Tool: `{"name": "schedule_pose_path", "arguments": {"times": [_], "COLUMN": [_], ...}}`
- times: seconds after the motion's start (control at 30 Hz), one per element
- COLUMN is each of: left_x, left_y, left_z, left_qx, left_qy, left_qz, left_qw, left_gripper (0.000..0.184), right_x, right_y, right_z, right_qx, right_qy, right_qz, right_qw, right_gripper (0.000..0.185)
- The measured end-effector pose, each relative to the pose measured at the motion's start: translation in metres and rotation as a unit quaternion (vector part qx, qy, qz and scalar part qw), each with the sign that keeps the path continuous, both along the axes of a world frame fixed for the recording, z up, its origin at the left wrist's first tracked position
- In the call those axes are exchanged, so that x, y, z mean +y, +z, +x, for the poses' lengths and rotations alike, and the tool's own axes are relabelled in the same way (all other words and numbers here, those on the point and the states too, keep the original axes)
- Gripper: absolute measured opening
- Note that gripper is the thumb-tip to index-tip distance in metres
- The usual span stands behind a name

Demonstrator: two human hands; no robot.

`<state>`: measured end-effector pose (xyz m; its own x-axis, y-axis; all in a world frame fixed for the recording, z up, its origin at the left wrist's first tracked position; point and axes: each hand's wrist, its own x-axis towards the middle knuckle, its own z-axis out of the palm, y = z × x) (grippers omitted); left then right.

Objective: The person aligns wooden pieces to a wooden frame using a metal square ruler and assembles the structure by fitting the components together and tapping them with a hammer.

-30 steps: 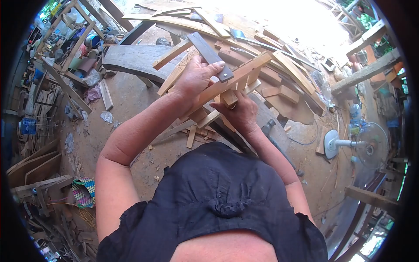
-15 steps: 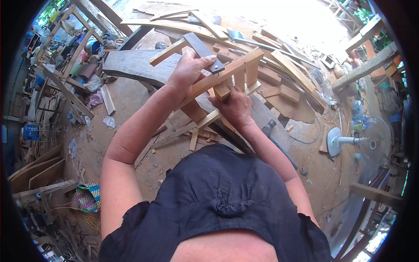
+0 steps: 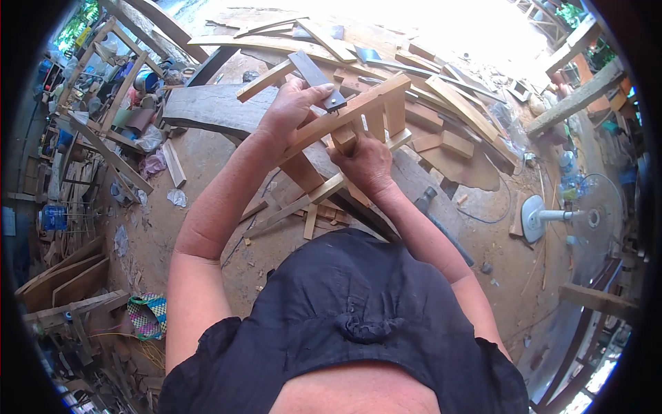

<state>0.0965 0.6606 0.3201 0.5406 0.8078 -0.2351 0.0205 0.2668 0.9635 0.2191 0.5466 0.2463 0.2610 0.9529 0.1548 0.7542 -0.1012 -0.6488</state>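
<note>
Fingers of my left hand [image 3: 289, 110] are closed round a dark flat piece [image 3: 316, 79] with a small round pin at its near end. That piece lies across the upper side of a light wooden frame [image 3: 358, 114], which has several short slats. Below the frame's long rail, my right hand [image 3: 367, 162] is wrapped round a short wooden block [image 3: 343, 140]. Where the block meets the frame is partly hidden by the fingers. A second light bar [image 3: 265, 81] sticks out at the left beyond my left hand.
A hammer [image 3: 426, 200] lies on the bench right of my right hand. Boards and offcuts [image 3: 462, 103] are piled beyond the frame. A dark curved plank [image 3: 207, 107] is at the left, and a white fan [image 3: 545, 215] stands at the right.
Both hands, with the dark piece and the wooden frame, have shifted a little to the left in view. Both grips look the same.
</note>
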Motion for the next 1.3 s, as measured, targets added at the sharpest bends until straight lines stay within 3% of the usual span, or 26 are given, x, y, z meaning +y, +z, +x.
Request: {"name": "schedule_pose_path", "arguments": {"times": [0.2, 0.47, 0.67, 0.87, 1.13, 1.2, 1.23, 1.3], "left_x": [-0.011, -0.040, -0.060, -0.064, -0.070, -0.067, -0.064, -0.064], "left_y": [-0.002, 0.008, 0.011, -0.001, 0.011, 0.010, 0.007, 0.005], "left_z": [0.009, 0.014, 0.017, 0.014, 0.014, 0.010, 0.007, 0.005], "left_qx": [-0.039, 0.056, 0.101, 0.008, 0.010, 0.005, 0.019, 0.030], "left_qy": [0.033, 0.052, 0.070, 0.055, 0.095, 0.102, 0.089, 0.080], "left_qz": [0.070, 0.235, 0.295, 0.218, 0.194, 0.173, 0.182, 0.190], "left_qw": [0.996, 0.969, 0.948, 0.974, 0.976, 0.980, 0.979, 0.978], "left_gripper": [0.027, 0.033, 0.034, 0.032, 0.029, 0.029, 0.029, 0.030], "right_x": [0.002, -0.005, -0.017, -0.024, -0.037, -0.046, -0.050, -0.057], "right_y": [0.003, -0.002, 0.001, 0.009, 0.020, 0.039, 0.048, 0.067], "right_z": [0.002, 0.005, 0.006, 0.000, 0.011, 0.029, 0.037, 0.050], "right_qx": [0.016, 0.016, 0.037, 0.048, 0.033, -0.053, -0.056, 0.049], "right_qy": [0.004, -0.006, -0.026, -0.030, 0.014, 0.042, 0.047, 0.025], "right_qz": [0.000, -0.003, 0.023, 0.013, 0.053, -0.100, -0.100, 0.019], "right_qw": [1.000, 1.000, 0.999, 0.998, 0.998, 0.993, 0.992, 0.998], "right_gripper": [0.043, 0.045, 0.039, 0.042, 0.061, 0.052, 0.052, 0.048]}}
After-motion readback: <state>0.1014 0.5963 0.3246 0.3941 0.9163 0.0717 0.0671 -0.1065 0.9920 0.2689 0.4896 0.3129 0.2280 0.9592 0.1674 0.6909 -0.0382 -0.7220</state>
